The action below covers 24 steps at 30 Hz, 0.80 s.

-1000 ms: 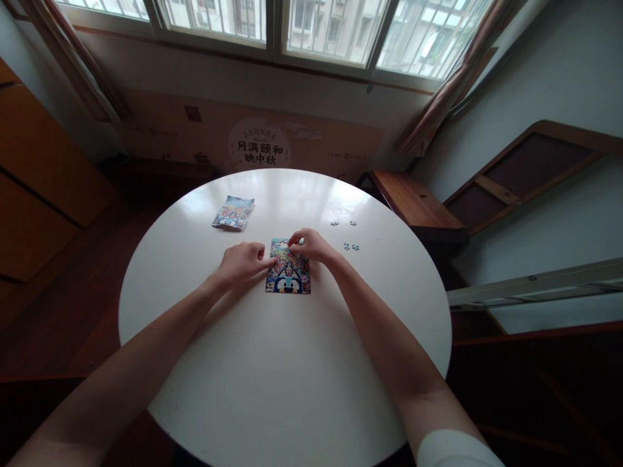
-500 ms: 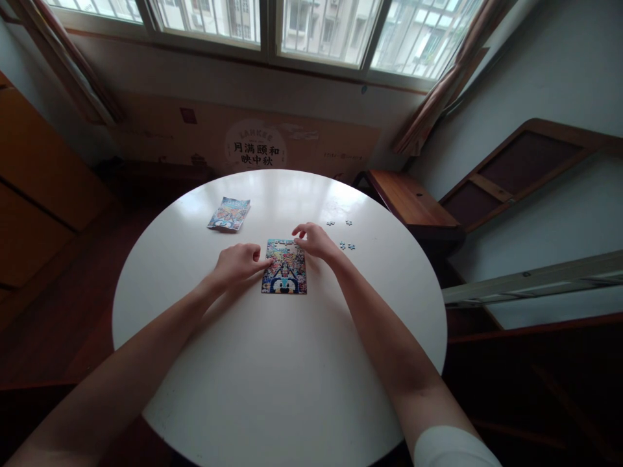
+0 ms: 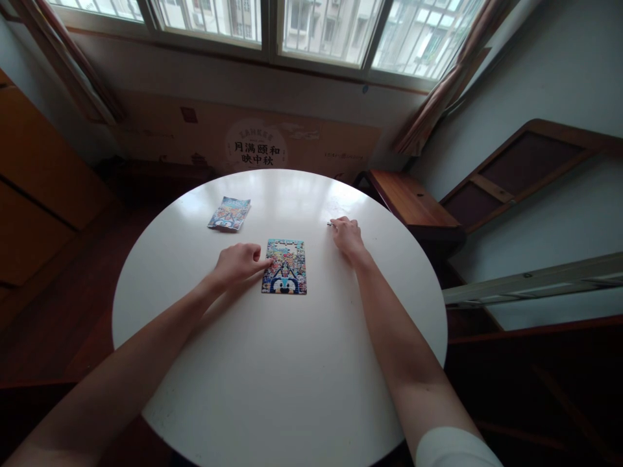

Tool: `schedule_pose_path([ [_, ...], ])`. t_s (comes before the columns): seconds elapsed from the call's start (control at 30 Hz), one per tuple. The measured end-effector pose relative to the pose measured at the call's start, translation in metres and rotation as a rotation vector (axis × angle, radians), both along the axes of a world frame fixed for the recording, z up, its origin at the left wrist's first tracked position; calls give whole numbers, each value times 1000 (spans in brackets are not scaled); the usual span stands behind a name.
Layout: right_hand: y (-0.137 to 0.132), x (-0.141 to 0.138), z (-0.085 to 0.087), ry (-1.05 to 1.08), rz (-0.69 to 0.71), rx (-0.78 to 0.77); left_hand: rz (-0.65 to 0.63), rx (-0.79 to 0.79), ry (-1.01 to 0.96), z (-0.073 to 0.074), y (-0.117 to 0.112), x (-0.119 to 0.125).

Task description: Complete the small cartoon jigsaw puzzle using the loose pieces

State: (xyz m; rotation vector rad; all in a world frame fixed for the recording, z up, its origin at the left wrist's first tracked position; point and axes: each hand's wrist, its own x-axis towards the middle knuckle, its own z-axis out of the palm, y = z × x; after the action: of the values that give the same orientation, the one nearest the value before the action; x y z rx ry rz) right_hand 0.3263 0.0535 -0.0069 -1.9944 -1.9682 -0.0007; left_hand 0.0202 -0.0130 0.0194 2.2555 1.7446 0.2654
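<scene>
A small jigsaw puzzle (image 3: 287, 269) lies flat on the white round table, showing a blue dog face at its near edge and a gap in its upper part. My left hand (image 3: 241, 261) is curled into a fist beside it, one digit stretched out and pressing on the puzzle's left edge. To the right and farther back, my right hand (image 3: 347, 235) rests low over the table with bent fingers. Its fingertips are closed at a loose puzzle piece (image 3: 330, 224), partly covered by them. Other loose pieces are hidden under this hand.
A colourful printed packet (image 3: 230, 214) lies at the table's back left. Beyond the round table (image 3: 272, 376) stand a wooden bench (image 3: 413, 198) at right and a printed panel (image 3: 302, 139) under the window.
My right hand has moved right and slightly back, from the puzzle's upper right corner to the loose pieces, and now covers most of them. My left hand and the puzzle have stayed put.
</scene>
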Motion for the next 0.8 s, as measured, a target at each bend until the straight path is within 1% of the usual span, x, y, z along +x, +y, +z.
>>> schedule_pose_path([
  [0.1, 0, 0, 2, -11, -17, -11, 0, -4, -6, -1, 0, 0],
  [0.2, -2, 0, 8, -25, -48, -32, 0, -5, -8, -1, 0, 0],
  [0.33, -4, 1, 14, 19, -70, -27, -2, -7, -3, 0, 1, 0],
  [0.4, -5, 2, 15, 92, -89, -38, -1, -10, 0, 0, 1, 0],
  [0.5, -4, -1, 14, 319, -102, -112, -1, -13, 5, 0, 1, 0],
  [0.57, -3, -6, 15, 507, -40, -174, 0, -9, 6, 0, 1, 0],
  [0.63, -2, -15, 17, 645, 106, -228, 0, -4, 4, 0, 0, 0],
  [0.73, -4, -33, 22, 728, 346, -308, -5, -1, -2, 0, 0, 0],
  [0.8, -7, -47, 25, 715, 420, -357, -8, 1, -3, 1, 0, 0],
])
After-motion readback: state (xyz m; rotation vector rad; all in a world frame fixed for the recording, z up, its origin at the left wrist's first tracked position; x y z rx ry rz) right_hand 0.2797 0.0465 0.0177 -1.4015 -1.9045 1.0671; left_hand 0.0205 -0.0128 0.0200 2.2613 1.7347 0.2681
